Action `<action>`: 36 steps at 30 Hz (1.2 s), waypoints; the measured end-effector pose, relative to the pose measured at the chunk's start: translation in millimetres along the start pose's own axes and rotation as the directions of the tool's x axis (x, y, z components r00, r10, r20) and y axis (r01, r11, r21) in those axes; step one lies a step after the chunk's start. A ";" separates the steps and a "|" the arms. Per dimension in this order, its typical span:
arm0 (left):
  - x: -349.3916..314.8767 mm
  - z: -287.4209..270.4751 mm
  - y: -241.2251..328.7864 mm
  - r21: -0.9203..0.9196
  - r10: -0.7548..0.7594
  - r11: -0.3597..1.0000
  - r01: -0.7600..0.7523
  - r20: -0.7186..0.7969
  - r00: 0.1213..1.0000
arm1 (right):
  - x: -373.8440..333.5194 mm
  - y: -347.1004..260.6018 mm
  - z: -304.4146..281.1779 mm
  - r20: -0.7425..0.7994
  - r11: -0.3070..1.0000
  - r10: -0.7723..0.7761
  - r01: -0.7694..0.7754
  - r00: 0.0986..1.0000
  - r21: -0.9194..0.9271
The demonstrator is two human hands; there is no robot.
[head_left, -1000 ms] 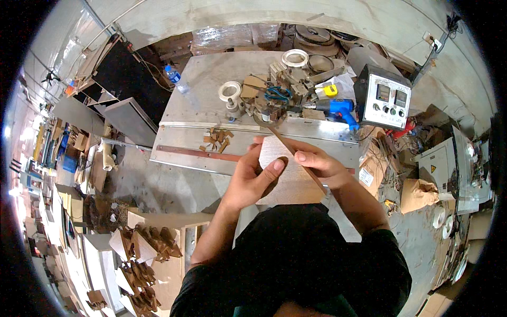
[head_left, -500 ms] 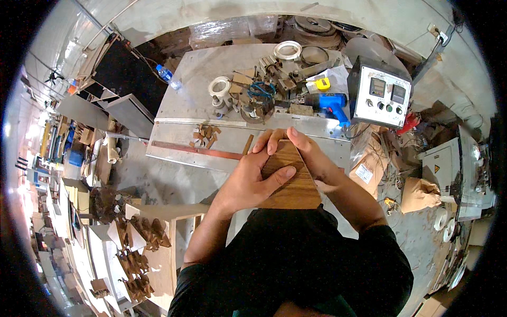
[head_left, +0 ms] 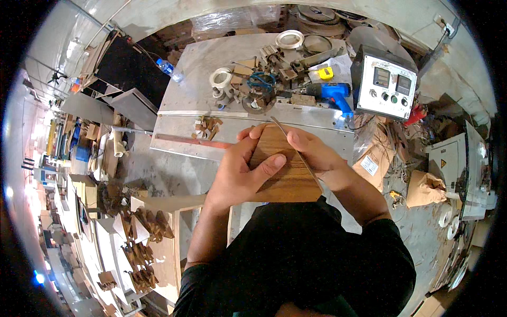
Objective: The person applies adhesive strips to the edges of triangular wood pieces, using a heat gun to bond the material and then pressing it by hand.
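Brown wood-grain flat board with slanting sides was held up in front of the person's black short-sleeved shirt, near the close edge of a broad grey metal table. On that table's right side stood a black control box with a white front panel. A long, thin reddish bar lay along the table's near edge. The left hand was clamped on the board's left side, thumb across the grain; the right hand was closed on its right edge, some fingers hidden behind it. Beyond the hands lay a blue gun-shaped power tool, with a clear plastic bottle with a blue label at the table's left edge. A thin brown strip ran along the board's right edge, poking past its top; whether it was attached could not be told. A small yellow squarish case rested behind the tool, and little brown wood pieces lay loosely heaped left of the hands.
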State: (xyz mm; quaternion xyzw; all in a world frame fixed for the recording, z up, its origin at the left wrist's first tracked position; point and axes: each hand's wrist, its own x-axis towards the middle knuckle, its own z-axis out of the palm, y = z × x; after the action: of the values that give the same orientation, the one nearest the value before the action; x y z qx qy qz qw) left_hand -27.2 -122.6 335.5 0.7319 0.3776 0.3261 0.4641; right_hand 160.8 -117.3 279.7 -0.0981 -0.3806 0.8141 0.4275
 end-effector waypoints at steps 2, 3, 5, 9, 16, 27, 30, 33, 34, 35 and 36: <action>-5.5 -2.6 -9.7 -0.224 -0.074 0.972 0.072 0.002 0.997 | -0.8 1.8 2.5 0.033 0.999 -0.030 0.032 0.999 -0.041; -8.1 -3.9 -11.6 -0.291 -0.122 0.950 0.112 -0.016 0.992 | -2.8 2.2 2.3 0.031 0.996 -0.039 0.041 0.999 -0.078; -9.4 -7.3 -11.5 -0.382 -0.161 0.911 0.154 0.014 0.987 | -3.1 -2.6 10.0 0.056 0.998 -0.011 0.014 0.998 -0.066; -9.5 -5.7 -9.8 -0.465 -0.104 0.880 0.094 0.004 0.995 | -5.6 4.9 2.4 0.107 0.999 0.020 -0.016 0.994 -0.042; -14.0 -3.2 -14.9 -0.507 -0.128 0.856 0.103 -0.015 0.992 | -12.8 12.4 0.1 0.097 0.987 0.102 -0.089 0.990 -0.135; -24.0 -4.2 -24.8 -0.543 -0.097 0.836 0.079 -0.004 0.995 | -19.2 15.5 15.3 0.107 0.895 -0.022 0.067 0.994 -0.441; -26.9 -3.1 -24.4 -0.557 -0.066 0.829 0.054 -0.002 0.998 | -22.2 12.3 26.1 0.074 0.882 -0.024 0.056 0.997 -0.468; -31.1 -2.4 -25.9 -0.583 -0.030 0.812 0.025 0.000 1.000 | -28.5 9.1 32.3 0.048 0.879 0.050 -0.021 0.998 -0.476; -32.8 -2.1 -25.8 -0.591 -0.016 0.807 0.014 0.002 1.000 | -29.1 8.4 34.3 0.057 0.881 0.051 -0.018 0.997 -0.473; -36.1 -1.1 -24.3 -0.588 -0.043 0.808 0.034 -0.002 0.999 | -30.0 8.6 34.2 0.063 0.882 0.052 -0.016 0.997 -0.471; -38.4 1.2 -22.5 -0.587 -0.069 0.808 0.055 -0.002 0.998 | -31.4 8.6 33.2 0.064 0.883 0.051 -0.015 0.997 -0.469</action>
State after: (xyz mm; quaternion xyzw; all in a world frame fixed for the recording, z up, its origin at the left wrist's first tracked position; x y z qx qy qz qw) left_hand -51.1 -149.5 309.4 0.5367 0.2879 0.4198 0.6730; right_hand 158.7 -162.3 291.4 -0.1743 -0.5795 0.7086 0.3629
